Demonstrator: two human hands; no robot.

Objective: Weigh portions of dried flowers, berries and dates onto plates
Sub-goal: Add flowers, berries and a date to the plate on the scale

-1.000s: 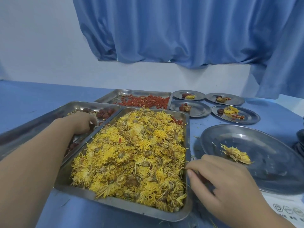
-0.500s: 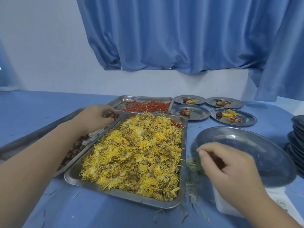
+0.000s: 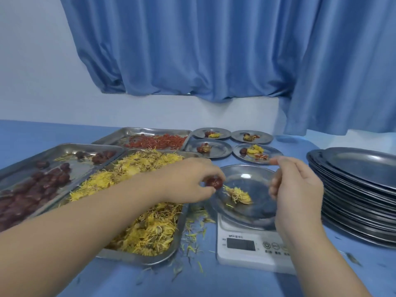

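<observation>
My left hand (image 3: 188,181) pinches a dark red date (image 3: 215,182) over the left rim of the steel plate (image 3: 257,209) that sits on the white scale (image 3: 248,247). A small clump of yellow dried flowers (image 3: 239,195) lies on that plate. My right hand (image 3: 297,185) hovers over the plate's right side with fingers loosely curled and nothing visible in them. The flower tray (image 3: 147,228) lies under my left forearm. The date tray (image 3: 38,181) is at the left, the red berry tray (image 3: 156,141) behind.
Several filled small plates (image 3: 216,148) stand behind the scale. A tall stack of steel plates (image 3: 353,194) fills the right side. Loose petals (image 3: 192,234) litter the blue tablecloth between tray and scale. A blue curtain hangs behind the table.
My left hand left the date tray and carried a date across to the plate on the scale. My right hand rose from the flower tray's edge to above the plate. The view shifted right.
</observation>
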